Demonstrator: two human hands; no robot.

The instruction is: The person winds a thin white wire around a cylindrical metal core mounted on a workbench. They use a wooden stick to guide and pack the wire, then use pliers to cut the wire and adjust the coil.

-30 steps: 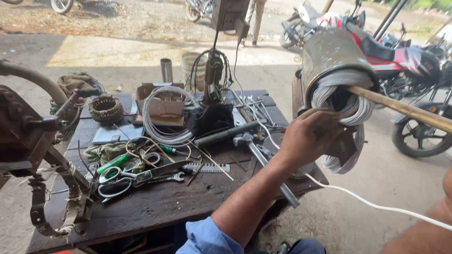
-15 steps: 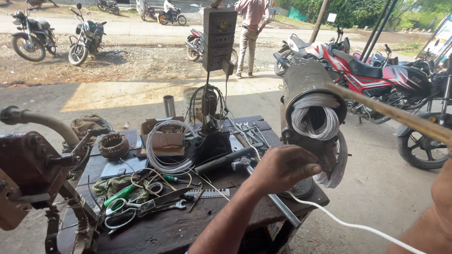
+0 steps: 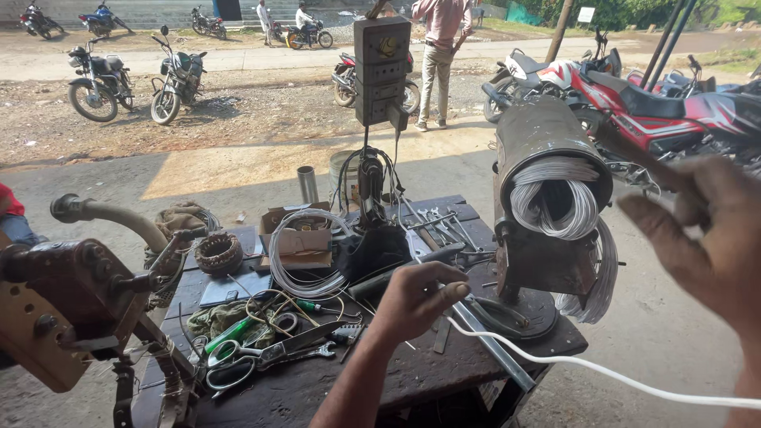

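While the left hand [image 3: 420, 295] hovers low over the dark wooden workbench [image 3: 412, 372], its fingers are curled in and pinch a white sleeved wire [image 3: 602, 371], which runs from the fingertips off to the lower right edge of the view. The right hand [image 3: 701, 238] hangs higher at the right, blurred, fingers loosely spread and holding nothing I can make out. Between the two hands stands a rusty motor housing [image 3: 547, 143] on the bench's right end, with pale wire coils [image 3: 553, 198] bulging from its open mouth and another loop hanging down its side. Just left of the left hand lie scissors [image 3: 254, 361], a green-handled screwdriver [image 3: 230, 334] and a spanner [image 3: 309, 353]. A loose ring of grey wire [image 3: 305, 254] rests near a cardboard box [image 3: 297, 238]. A winding machine [image 3: 71, 301] sits at the bench's left edge.
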